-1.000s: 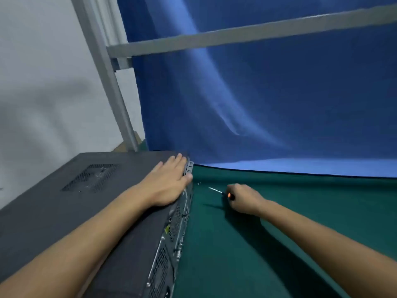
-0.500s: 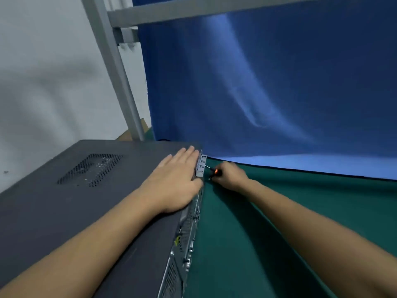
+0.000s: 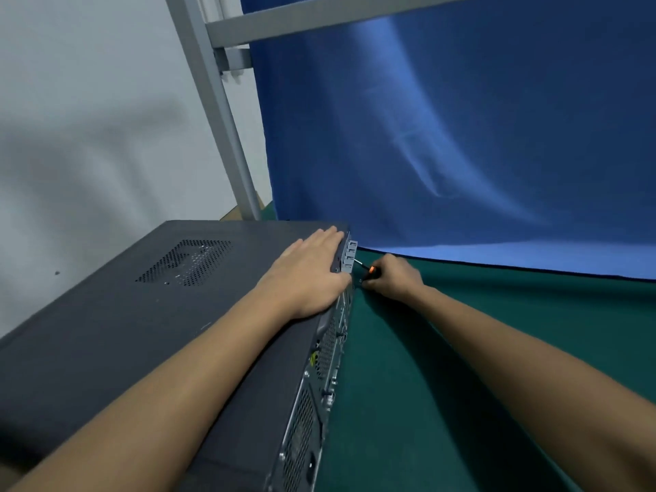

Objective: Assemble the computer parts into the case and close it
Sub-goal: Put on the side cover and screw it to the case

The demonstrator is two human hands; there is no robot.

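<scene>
Beside case [image 3: 142,332], screwdriver [image 3: 369,269] tip toward it

Body in view: two bare arms, hands and forearms only.
Left hand [image 3: 309,275] and right hand [image 3: 394,278] are both uncovered. Left forearm [image 3: 170,378] and right forearm [image 3: 532,378] are uncovered as well, with bare skin running right down to the frame's lower edge. We note smooth, slender forearms that widen toward the camera under the wide lens. Knuckles and finger lines read clearly on the left hand; the right hand shows us mostly its back. Nails too small and soft to judge.
</scene>
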